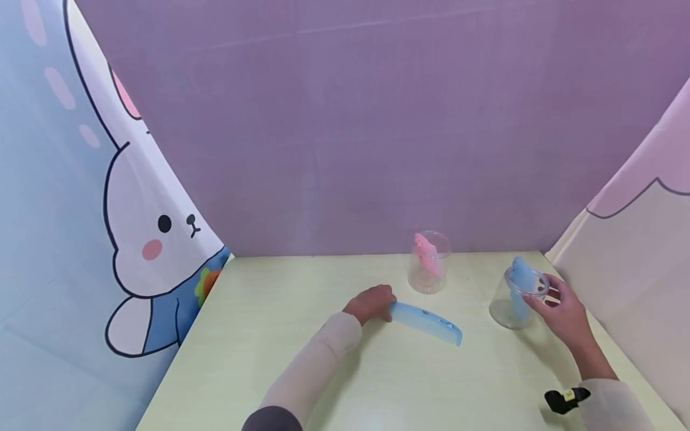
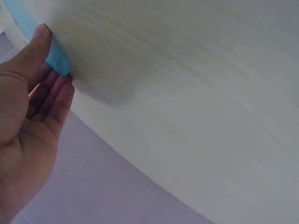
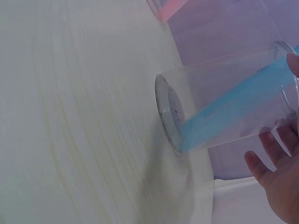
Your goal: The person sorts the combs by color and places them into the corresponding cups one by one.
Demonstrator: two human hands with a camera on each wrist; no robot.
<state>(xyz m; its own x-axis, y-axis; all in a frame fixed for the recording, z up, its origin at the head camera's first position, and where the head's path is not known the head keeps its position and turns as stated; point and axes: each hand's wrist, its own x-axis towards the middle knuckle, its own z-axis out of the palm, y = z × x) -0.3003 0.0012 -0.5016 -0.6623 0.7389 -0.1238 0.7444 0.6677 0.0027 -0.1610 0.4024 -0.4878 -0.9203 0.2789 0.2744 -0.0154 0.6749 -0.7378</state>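
My left hand (image 1: pixel 372 303) pinches one end of a light blue comb (image 1: pixel 427 321), which stretches away to the right over the table. In the left wrist view, the thumb and fingers (image 2: pixel 58 100) lie on either side of the comb's end (image 2: pixel 58 59). On the right, my right hand (image 1: pixel 563 312) holds a clear plastic cup (image 1: pixel 501 308) near its rim. A second blue comb (image 3: pixel 233 98) leans inside that cup, its top poking above the rim. Whether the cup's base touches the table, I cannot tell.
Farther back stands another clear cup (image 1: pixel 420 280) with a pink comb (image 1: pixel 427 254) inside. The pale table (image 1: pixel 259 335) meets a purple backdrop (image 1: pixel 323 149) behind. Printed cloths hang at both sides, a rabbit (image 1: pixel 135 239) on the left one.
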